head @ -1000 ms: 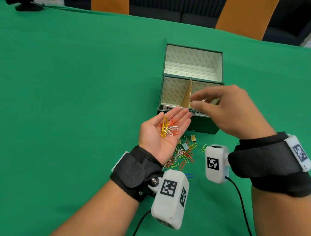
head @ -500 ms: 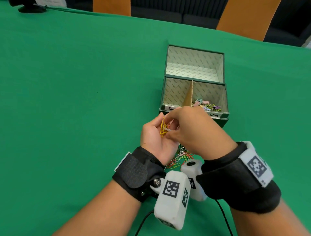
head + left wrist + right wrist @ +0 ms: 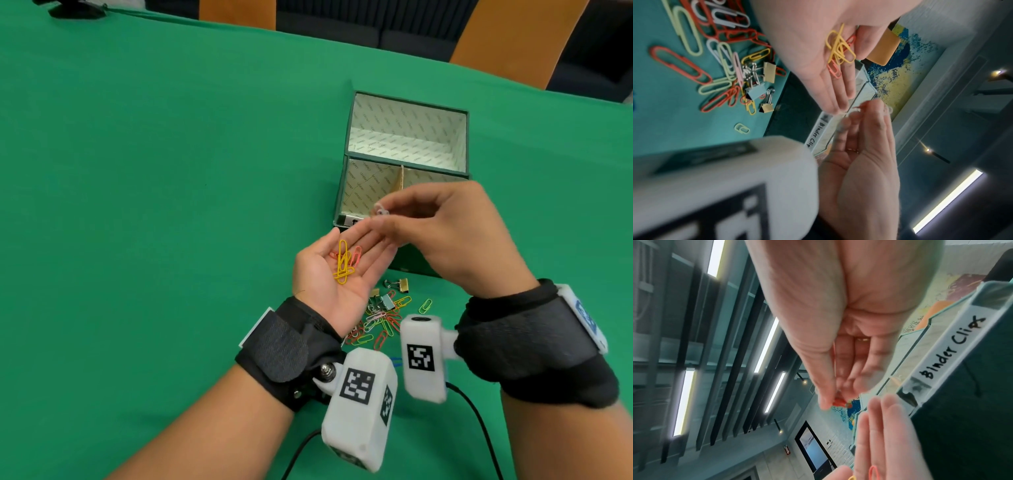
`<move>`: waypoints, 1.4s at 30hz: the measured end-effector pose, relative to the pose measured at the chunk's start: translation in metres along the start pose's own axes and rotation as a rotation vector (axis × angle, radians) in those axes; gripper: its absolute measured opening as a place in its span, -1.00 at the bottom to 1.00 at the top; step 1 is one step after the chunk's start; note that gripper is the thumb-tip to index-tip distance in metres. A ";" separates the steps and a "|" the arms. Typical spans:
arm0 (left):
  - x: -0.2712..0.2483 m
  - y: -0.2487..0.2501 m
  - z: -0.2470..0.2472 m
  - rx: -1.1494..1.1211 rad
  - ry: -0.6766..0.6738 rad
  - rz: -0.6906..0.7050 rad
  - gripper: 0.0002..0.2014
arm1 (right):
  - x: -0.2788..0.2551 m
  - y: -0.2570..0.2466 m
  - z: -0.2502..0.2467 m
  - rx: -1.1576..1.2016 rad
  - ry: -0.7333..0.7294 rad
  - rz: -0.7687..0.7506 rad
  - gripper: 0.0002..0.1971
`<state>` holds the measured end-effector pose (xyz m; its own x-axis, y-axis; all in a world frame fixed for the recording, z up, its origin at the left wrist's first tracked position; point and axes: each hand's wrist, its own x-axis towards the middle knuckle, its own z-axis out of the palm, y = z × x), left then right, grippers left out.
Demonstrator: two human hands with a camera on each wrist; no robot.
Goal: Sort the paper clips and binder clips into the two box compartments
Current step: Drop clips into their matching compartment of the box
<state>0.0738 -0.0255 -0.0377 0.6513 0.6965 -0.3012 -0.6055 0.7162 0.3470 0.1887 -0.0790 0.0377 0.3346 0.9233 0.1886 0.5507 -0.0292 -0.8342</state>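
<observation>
Clips (image 3: 344, 262) are lying loose in our flat, open left hand (image 3: 334, 274), so tipping it could be spilling them onto the tabletop (image 3: 154, 205). Our right hand (image 3: 442, 233) is pinching one small clip (image 3: 381, 209) above the box (image 3: 346, 192). More clips (image 3: 380, 322) are waiting below. Its left part is looking empty; the right part is hidden.

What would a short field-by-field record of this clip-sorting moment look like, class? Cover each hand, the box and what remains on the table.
left hand: open, palm up, yellow and orange paper clips lying on it
right hand: pinches a small clip at its fingertips, over the box's front edge; colour unclear from blur
box: open, front part split by a divider; one label reads Binder Clip
loose pile: paper clips and a few binder clips on the green table, in front of the box
</observation>
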 end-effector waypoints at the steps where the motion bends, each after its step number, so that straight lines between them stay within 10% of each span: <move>1: -0.001 0.000 0.001 0.006 -0.007 -0.011 -0.57 | 0.002 0.001 0.000 0.010 0.074 -0.030 -0.87; 8: -0.001 0.003 0.000 -0.009 -0.005 -0.025 -0.56 | 0.032 0.002 0.007 -0.224 0.292 -0.069 -0.90; 22: 0.004 0.001 -0.004 -0.047 -0.006 0.016 -0.60 | 0.002 -0.018 0.007 -0.569 -0.329 -0.071 -0.67; 42: -0.007 -0.001 0.009 -0.041 0.169 -0.005 -0.60 | -0.002 -0.015 0.033 -0.587 -0.372 -0.030 -0.77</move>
<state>0.0740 -0.0317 -0.0283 0.5703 0.6876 -0.4494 -0.6225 0.7187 0.3097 0.1542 -0.0681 0.0325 0.0864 0.9938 -0.0705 0.9129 -0.1073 -0.3938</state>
